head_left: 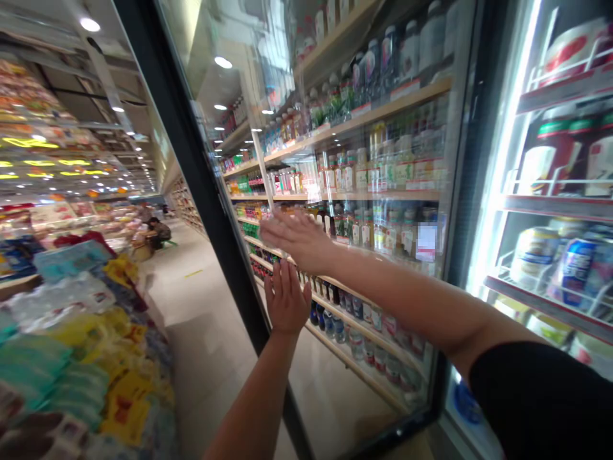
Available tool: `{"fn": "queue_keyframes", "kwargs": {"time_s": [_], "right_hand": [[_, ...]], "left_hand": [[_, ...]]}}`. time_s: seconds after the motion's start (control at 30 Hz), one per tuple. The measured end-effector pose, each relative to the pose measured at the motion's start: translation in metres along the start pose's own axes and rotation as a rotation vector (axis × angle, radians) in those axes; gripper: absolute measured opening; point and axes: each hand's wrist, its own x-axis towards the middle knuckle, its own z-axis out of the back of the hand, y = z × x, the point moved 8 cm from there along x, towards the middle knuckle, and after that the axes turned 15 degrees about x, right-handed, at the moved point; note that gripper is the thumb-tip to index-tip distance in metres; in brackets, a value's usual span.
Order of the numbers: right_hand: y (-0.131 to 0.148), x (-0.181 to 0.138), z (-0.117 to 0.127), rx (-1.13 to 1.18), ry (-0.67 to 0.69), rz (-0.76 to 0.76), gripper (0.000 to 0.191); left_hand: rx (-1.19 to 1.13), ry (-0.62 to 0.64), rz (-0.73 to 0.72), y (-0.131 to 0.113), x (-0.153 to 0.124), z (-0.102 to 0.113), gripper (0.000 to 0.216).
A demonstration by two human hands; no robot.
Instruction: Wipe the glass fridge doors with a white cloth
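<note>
A glass fridge door (378, 390) with a dark frame (198, 166) stands swung out in front of me. My left hand (287, 299) is up at the glass near the frame's left side, fingers stretched out and palm toward the pane. Just above it, my right hand (301, 241) reaches across from the right, flat with its fingers extended and a little blurred. Neither hand holds anything. Whether both palms touch the glass I cannot tell. Shelves with rows of bottles (366, 169) show in the pane, along with a small white label (427, 241).
On the right is the lit fridge interior, with wire-fronted shelves (550, 306), bottles and a blue can-like pack (577, 271). At left, a display heaped with yellow and green packages (129, 402) borders the pale aisle floor (196, 313). A person (158, 233) crouches or sits far down the aisle.
</note>
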Motion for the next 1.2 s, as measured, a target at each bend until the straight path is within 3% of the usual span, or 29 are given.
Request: {"fn": "queue_keyframes", "kwargs": {"time_s": [0.1, 0.23, 0.3, 0.47, 0.67, 0.87, 0.93, 1.07, 1.13, 1.2], "right_hand": [[0.013, -0.007, -0.014, 0.03, 0.12, 0.123, 0.058], [-0.016, -0.002, 0.014, -0.025, -0.108, -0.103, 0.065], [-0.021, -0.007, 0.016, -0.032, -0.147, -0.148, 0.066], [0.002, -0.026, -0.01, 0.004, 0.092, 0.126, 0.06], [-0.038, -0.033, 0.028, -0.084, -0.183, -0.196, 0.07], [-0.006, -0.068, -0.009, -0.026, 0.095, 0.085, 0.061], [-0.018, -0.061, 0.007, -0.048, 0.001, -0.006, 0.063], [-0.047, -0.035, 0.045, -0.064, -0.315, -0.283, 0.06], [-0.04, -0.022, 0.036, -0.028, -0.306, -0.256, 0.059], [-0.016, -0.008, 0.01, 0.019, -0.138, -0.081, 0.056]], "left_hand": [[-0.001, -0.01, -0.006, 0.0, 0.0, 0.0, 0.079], [-0.017, 0.042, 0.015, 0.001, 0.002, -0.001, 0.078], [-0.019, 0.033, 0.012, 0.0, 0.003, 0.0, 0.079], [-0.011, 0.023, -0.006, 0.0, 0.003, -0.001, 0.08], [-0.026, 0.041, 0.011, 0.001, 0.003, -0.002, 0.079], [-0.062, 0.034, 0.022, 0.001, 0.002, -0.002, 0.08], [-0.056, 0.037, 0.02, 0.0, 0.003, -0.002, 0.08], [-0.03, 0.037, 0.017, 0.0, 0.003, -0.002, 0.078], [-0.021, 0.041, 0.019, 0.0, 0.002, -0.002, 0.078], [-0.022, 0.017, 0.011, 0.0, 0.001, -0.001, 0.078]]}}
